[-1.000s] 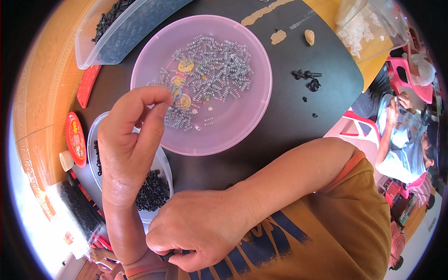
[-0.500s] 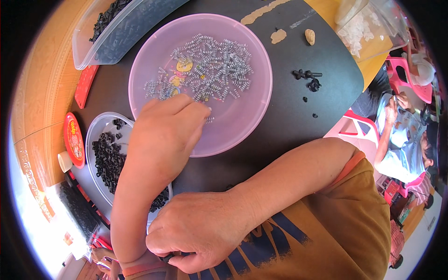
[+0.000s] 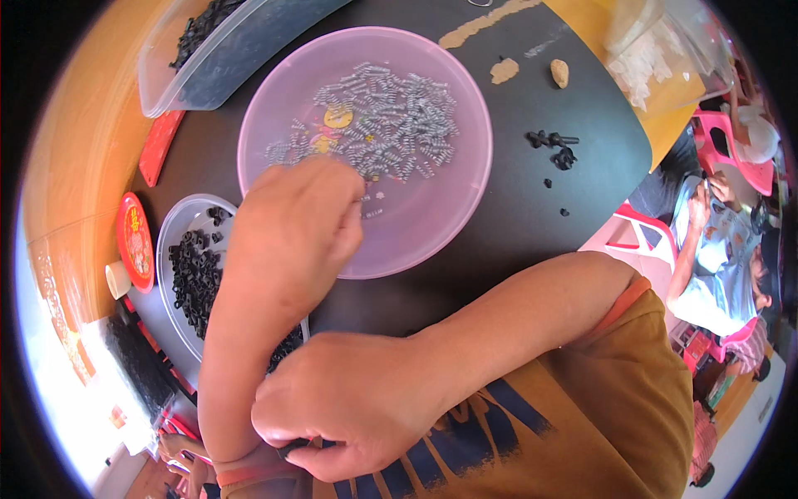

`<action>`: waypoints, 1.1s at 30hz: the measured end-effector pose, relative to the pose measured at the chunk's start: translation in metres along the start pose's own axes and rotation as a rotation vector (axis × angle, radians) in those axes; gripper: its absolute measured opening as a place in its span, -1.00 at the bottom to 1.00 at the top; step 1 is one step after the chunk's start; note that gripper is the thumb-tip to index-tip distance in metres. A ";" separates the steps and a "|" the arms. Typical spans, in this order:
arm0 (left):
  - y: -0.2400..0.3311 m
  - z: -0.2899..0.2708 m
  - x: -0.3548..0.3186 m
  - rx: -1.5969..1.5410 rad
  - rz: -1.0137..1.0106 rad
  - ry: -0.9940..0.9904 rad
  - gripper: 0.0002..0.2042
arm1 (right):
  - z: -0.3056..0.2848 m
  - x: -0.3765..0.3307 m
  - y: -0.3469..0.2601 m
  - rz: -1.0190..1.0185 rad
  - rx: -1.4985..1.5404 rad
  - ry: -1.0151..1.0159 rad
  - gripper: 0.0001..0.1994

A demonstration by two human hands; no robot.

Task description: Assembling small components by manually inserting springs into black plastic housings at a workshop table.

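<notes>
My left hand (image 3: 301,220) is closed in a pinch over the near left rim of a pink plastic bowl (image 3: 432,237). Its fingertips are turned away, so whatever they hold is hidden. Many small metal coil springs (image 3: 407,116) lie loose in the bowl, just beyond that hand. Low in front of my body, my right hand (image 3: 345,407) is closed on a small black plastic piece (image 3: 295,447); only its end shows between thumb and fingers. Under my left forearm sits a clear tub (image 3: 170,312) of small black plastic parts (image 3: 195,279), partly covered by the arm.
A long clear bin (image 3: 220,79) with black parts stands at the far left. Near it are a red strip (image 3: 162,145) and a red oval lid (image 3: 135,241). Loose black pieces (image 3: 553,141) lie right of the bowl. A person (image 3: 715,241) sits at the right.
My left hand has shifted slightly left and farther over the bowl's rim. My right hand stays closed on the black piece, moved a little left. The whole view has shifted slightly.
</notes>
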State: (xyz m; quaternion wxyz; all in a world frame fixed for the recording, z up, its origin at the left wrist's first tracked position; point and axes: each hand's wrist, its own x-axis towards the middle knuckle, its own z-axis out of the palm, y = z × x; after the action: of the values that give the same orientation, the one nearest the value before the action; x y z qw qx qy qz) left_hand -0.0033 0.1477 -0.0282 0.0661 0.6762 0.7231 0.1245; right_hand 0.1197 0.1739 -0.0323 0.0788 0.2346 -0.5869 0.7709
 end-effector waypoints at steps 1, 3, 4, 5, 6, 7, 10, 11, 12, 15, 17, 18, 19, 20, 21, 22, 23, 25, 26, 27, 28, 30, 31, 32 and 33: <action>0.000 -0.005 -0.008 -0.159 -0.117 0.081 -0.86 | -0.001 0.001 -0.002 0.011 -0.021 0.067 -0.83; -0.004 -0.012 -0.022 -0.407 -0.311 0.192 -0.84 | -0.007 0.002 -0.002 0.069 -0.037 0.208 -0.84; -0.007 -0.018 -0.034 -0.527 -0.426 0.234 -0.86 | -0.008 0.003 -0.004 0.083 -0.047 0.253 -0.85; -0.008 -0.024 -0.045 -0.650 -0.537 0.281 -0.88 | -0.009 0.004 -0.006 0.099 -0.057 0.299 -0.86; -0.002 -0.033 -0.051 -0.813 -0.641 0.297 -0.90 | -0.010 0.003 -0.005 0.072 -0.064 0.334 -0.87; -0.002 -0.036 -0.057 -0.834 -0.675 0.341 -0.90 | -0.012 0.003 -0.005 0.085 -0.060 0.325 -0.88; -0.007 -0.037 -0.073 -0.854 -0.707 0.383 -0.91 | -0.009 0.004 0.001 0.070 -0.097 0.297 -0.88; -0.006 -0.035 -0.076 -0.832 -0.699 0.376 -0.91 | -0.005 0.004 0.005 0.045 -0.100 0.266 -0.87; -0.005 -0.034 -0.077 -0.814 -0.687 0.367 -0.92 | -0.003 0.004 0.009 0.022 -0.106 0.239 -0.86; 0.002 -0.026 -0.067 -0.735 -0.599 0.332 -0.93 | 0.000 0.003 0.015 -0.009 -0.155 0.220 -0.85; 0.004 -0.025 -0.054 -0.674 -0.511 0.276 -0.92 | -0.002 0.002 0.014 -0.043 -0.176 0.239 -0.85; 0.005 -0.027 -0.047 -0.600 -0.438 0.228 -0.90 | -0.004 0.004 0.010 -0.031 -0.195 0.226 -0.84; 0.004 -0.027 -0.042 -0.526 -0.365 0.179 -0.88 | -0.005 0.005 0.008 -0.020 -0.214 0.215 -0.82; 0.002 -0.024 -0.038 -0.527 -0.346 0.171 -0.88 | -0.006 0.004 0.007 -0.018 -0.216 0.219 -0.82; -0.001 -0.021 -0.033 -0.530 -0.340 0.167 -0.88 | -0.006 0.004 0.007 -0.054 -0.226 0.219 -0.82; -0.003 -0.019 -0.028 -0.489 -0.277 0.120 -0.89 | -0.006 0.003 0.007 -0.089 -0.237 0.220 -0.83; -0.006 -0.016 -0.023 -0.448 -0.213 0.074 -0.90 | -0.004 0.002 0.007 -0.156 -0.271 0.241 -0.81; -0.009 -0.010 -0.017 -0.331 -0.140 0.035 -0.89 | 0.001 0.001 0.004 -0.191 -0.272 0.243 -0.80; -0.010 -0.008 -0.015 -0.216 -0.068 0.001 -0.87 | 0.003 0.000 0.003 -0.223 -0.276 0.241 -0.79; -0.010 -0.007 -0.012 -0.217 -0.064 -0.005 -0.87 | 0.003 -0.001 0.002 -0.221 -0.260 0.216 -0.78; -0.009 -0.005 -0.009 -0.171 -0.059 -0.053 -0.88 | 0.003 -0.001 0.002 -0.221 -0.259 0.222 -0.78; -0.006 -0.002 -0.003 -0.125 -0.049 -0.105 -0.89 | 0.005 -0.001 0.003 -0.238 -0.220 0.227 -0.78; -0.005 -0.001 0.000 -0.068 -0.058 -0.108 -0.89 | 0.005 -0.002 0.004 -0.238 -0.221 0.232 -0.78; -0.004 0.001 0.002 -0.010 -0.067 -0.110 -0.89 | 0.004 -0.002 0.005 -0.261 -0.223 0.238 -0.80; -0.003 0.002 0.003 -0.010 -0.065 -0.111 -0.89 | 0.004 -0.002 0.005 -0.283 -0.225 0.242 -0.80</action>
State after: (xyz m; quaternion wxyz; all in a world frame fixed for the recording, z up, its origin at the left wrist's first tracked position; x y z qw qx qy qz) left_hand -0.0059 0.1509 -0.0303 0.1136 0.6578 0.7393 0.0884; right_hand 0.1204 0.1687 -0.0369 0.2820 0.2100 -0.6167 0.7043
